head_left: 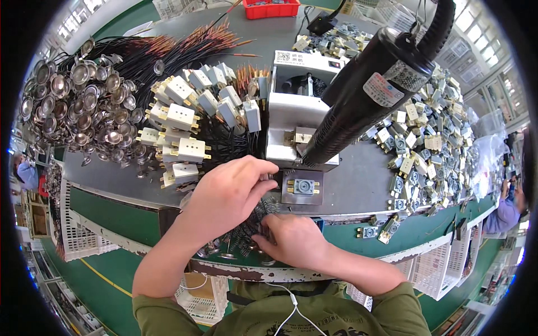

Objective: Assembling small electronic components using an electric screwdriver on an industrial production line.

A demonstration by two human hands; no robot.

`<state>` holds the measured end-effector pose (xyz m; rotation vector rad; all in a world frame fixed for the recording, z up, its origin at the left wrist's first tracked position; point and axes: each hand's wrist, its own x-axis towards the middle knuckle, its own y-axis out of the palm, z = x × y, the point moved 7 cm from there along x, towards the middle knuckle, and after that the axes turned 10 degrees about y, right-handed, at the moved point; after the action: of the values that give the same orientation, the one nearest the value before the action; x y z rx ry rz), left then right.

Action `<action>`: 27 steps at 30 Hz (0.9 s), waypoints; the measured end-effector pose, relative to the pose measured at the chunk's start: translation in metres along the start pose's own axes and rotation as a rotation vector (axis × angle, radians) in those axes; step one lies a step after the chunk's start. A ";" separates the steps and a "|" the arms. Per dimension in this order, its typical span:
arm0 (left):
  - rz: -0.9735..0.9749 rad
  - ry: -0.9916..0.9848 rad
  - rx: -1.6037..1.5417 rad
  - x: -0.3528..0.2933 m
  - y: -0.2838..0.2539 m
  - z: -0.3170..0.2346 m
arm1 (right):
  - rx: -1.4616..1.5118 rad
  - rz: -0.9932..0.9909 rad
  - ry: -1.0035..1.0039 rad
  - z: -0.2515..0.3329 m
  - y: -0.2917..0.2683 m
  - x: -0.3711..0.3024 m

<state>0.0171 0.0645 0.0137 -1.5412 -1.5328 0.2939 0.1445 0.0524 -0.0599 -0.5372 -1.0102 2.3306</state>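
Note:
My left hand [230, 187] is closed, thumb and fingers pinched together just left of a small metal plate [303, 201]. What it pinches is mostly hidden. My right hand [295, 239] has its fingers curled into a pile of dark coil springs [242, 238] at the table's near edge; whatever lies between its fingertips cannot be made out. On the plate rests a grey block with brass terminals [304, 187], its round centre facing up. Behind it stands a metal fixture [284, 134], and a black cylindrical power screwdriver [358, 92] slants down into it.
At left are heaped round metal caps [81, 103] on black leads with copper-coloured tips [207, 39]. White-and-grey terminal blocks [180, 116] are stacked beside them; several more blocks [412, 151] spread over the right. A red bin [271, 9] stands far back. White baskets [84, 238] hang below.

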 end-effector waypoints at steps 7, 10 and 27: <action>0.041 0.178 0.200 0.000 0.010 0.022 | 1.136 0.648 0.608 -0.027 -0.013 -0.007; 0.012 0.197 0.202 0.007 0.011 0.022 | 0.888 0.639 0.538 -0.037 -0.020 -0.040; 0.185 0.259 0.131 0.017 0.079 -0.008 | 0.396 -0.029 0.200 -0.063 -0.052 -0.057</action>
<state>0.0789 0.0916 -0.0318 -1.5533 -1.1517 0.2814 0.2398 0.0812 -0.0528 -0.5739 -0.4454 2.3123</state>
